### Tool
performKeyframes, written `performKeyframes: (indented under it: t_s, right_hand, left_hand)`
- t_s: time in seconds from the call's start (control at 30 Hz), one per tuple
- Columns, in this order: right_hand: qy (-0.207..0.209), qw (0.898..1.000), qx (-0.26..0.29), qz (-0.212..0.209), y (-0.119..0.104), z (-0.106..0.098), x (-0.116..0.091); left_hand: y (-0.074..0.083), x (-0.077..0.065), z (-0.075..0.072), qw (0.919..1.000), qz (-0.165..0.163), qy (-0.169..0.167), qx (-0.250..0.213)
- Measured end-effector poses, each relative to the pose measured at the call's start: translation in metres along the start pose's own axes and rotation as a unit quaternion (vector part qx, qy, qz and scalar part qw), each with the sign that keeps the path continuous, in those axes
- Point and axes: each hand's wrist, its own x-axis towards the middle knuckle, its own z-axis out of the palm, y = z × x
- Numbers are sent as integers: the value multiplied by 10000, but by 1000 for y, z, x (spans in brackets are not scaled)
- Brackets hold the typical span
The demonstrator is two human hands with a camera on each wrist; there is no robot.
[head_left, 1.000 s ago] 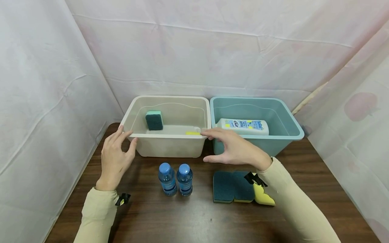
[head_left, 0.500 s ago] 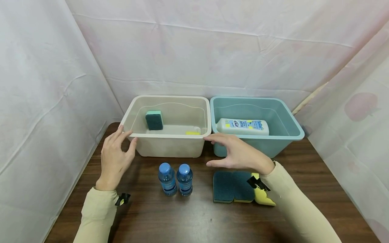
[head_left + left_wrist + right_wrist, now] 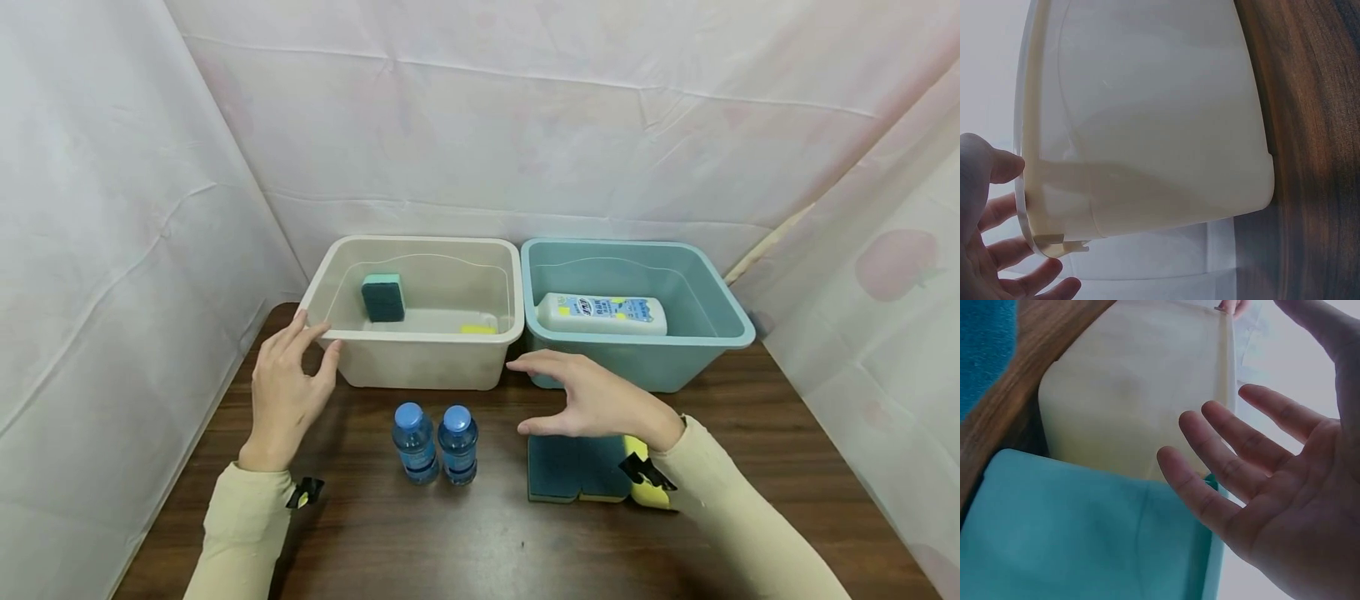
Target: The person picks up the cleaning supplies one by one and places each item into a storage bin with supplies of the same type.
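Observation:
My left hand [image 3: 288, 392] rests its fingers on the front left corner of the beige bin [image 3: 420, 362], its thumb beside the rim; in the left wrist view the fingertips [image 3: 1044, 275] are spread about that corner. My right hand [image 3: 592, 396] hovers with fingers extended and thumb apart, holding nothing, in front of the teal bin [image 3: 637, 360] and partly over the dark green scouring sponges [image 3: 570, 475] on the table. A yellow piece [image 3: 651, 496] lies beside these sponges, partly hidden by the right wrist.
Inside the beige bin a green sponge [image 3: 384, 298] leans upright, near a yellow item [image 3: 477, 329]. The teal bin holds a white labelled bottle [image 3: 603, 314] on its side. Two small blue-capped water bottles [image 3: 417, 446] stand on the wooden table [image 3: 450, 542] between my hands.
My right hand has come off the beige bin's front right corner and moved toward me and slightly right, toward the sponges. My left hand stays at its corner.

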Motion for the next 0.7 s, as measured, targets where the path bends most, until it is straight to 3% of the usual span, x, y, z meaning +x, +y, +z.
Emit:
performKeyframes:
  t_s: [0.7]
  right_hand:
    - [-193,9995,-213,102,17,29,-21]
  left_hand:
    - [1,1,0,10000,-5,10,-60]
